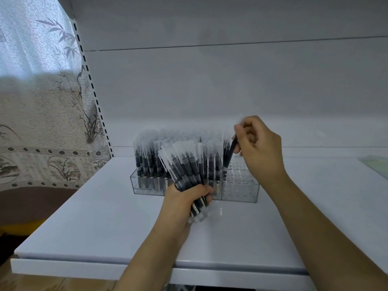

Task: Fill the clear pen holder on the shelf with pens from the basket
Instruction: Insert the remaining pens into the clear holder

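A clear pen holder point(241, 190) stands on the white shelf point(105, 217). Its left and middle slots hold several upright black pens with frosted caps point(147, 160); slots at its right end are empty. My left hand point(186, 198) grips a fanned bundle of pens point(182, 162) just in front of the holder. My right hand point(258, 148) pinches a single black pen point(230, 153) by its cap end, tilted, its lower tip at the slots beside the filled rows. The basket is out of view.
The shelf's white back panel rises behind the holder, with a slotted upright point(92, 87) at the left. A patterned curtain point(37, 101) hangs left of the shelf. A pale green object point(375, 164) lies at the shelf's right edge.
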The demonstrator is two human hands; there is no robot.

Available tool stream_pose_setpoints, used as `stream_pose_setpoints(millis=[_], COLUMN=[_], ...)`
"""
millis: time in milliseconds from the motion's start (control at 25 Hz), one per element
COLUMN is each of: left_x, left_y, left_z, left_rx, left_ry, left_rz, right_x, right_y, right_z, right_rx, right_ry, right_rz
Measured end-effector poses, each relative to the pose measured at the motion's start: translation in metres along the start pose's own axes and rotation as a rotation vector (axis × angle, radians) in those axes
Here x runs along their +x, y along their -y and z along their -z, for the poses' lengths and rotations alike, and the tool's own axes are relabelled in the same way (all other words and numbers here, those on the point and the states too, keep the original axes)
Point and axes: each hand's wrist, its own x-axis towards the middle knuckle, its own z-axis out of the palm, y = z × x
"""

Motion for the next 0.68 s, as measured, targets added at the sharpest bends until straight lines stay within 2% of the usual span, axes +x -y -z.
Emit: stream_pose_setpoints(millis=[120,280,480,680], left_x=[0.0,0.001,0.002,0.002], left_y=[0.0,0.001,0.003,0.003], left_z=[0.001,0.002,0.002,0.003], left_rx=[-0.005,-0.005,0.01,0.036], left_ry=[0.003,0.005,0.014,0.021], left_rz=[0.002,0.009,0.0,-0.001], right_x=[0.001,0.003,0.001,0.005], right_y=[-0.003,-0.003,-0.011,-0.008], right_z=[0.0,0.002,-0.002,0.005], right_rx=[-0.099,-0.039,-0.245,-0.285], right_ry=[0.043,0.026,0.283,0.268], right_rz=[0.006,-0.055,-0.106,-0.106])
